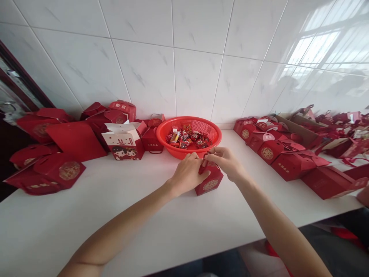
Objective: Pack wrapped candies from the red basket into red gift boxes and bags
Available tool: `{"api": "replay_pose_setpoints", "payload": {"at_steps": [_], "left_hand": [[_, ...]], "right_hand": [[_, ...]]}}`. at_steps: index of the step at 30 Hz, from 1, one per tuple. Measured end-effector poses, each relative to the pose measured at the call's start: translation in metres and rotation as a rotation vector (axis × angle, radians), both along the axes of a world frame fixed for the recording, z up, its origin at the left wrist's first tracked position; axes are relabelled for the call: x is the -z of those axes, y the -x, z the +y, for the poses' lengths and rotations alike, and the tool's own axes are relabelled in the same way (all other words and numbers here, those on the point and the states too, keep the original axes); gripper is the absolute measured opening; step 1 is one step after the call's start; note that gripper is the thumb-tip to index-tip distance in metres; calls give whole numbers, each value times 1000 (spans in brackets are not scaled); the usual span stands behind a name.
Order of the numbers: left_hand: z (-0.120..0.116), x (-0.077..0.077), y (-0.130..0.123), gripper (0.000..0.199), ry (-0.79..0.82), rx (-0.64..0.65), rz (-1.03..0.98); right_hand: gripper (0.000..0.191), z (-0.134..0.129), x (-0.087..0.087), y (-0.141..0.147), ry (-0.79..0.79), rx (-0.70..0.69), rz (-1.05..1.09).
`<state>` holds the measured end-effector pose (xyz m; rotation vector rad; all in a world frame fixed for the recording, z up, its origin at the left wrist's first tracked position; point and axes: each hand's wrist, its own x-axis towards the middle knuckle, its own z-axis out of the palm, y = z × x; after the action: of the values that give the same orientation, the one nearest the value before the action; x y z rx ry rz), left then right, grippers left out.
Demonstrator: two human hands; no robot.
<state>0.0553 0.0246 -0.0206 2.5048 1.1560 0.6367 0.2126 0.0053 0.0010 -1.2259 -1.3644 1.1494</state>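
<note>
A small red gift box with a gold round emblem stands on the white table, in front of the basket. My left hand is closed on the box's upper left side, its thumb across the front. At the top, my right hand pinches the dark red cord handle between thumb and fingers. Both hands hide much of the box's top. Just behind them sits a red plastic basket holding several wrapped candies.
Several red boxes stand at the left, beside a white-and-red box with cartoon figures. A row of red boxes runs along the right. White wall tiles rise behind. Part of another person's hand shows at the right edge.
</note>
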Motion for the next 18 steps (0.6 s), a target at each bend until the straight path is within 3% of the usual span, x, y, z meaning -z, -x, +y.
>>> {"api": "replay_pose_setpoints", "payload": {"at_steps": [4,6,8,10,13,16,18], "left_hand": [[2,15,-5,10,-56,-20,-13],[2,19,-7,26,-85,-43,-85],[-3,20,-9,52,-168,-52,-215],[-16,21,-12,63,-287,14,-359],[-50,35,-17,45,-387,245,-478],[-88,74,-23,19,-382,584,-340],[-106,104,-24,9,-466,934,-129]], "right_hand": [[14,-1,4,-7,36,-98,-161],[14,-3,-2,-14,6,-94,-272],[12,-6,-13,-24,-89,3,-370],[6,-9,-26,-39,-188,148,-471],[5,-19,-42,-67,-247,315,-539],[5,-36,-50,-93,-214,403,-608],[6,-51,-54,-111,-166,442,-644]]}}
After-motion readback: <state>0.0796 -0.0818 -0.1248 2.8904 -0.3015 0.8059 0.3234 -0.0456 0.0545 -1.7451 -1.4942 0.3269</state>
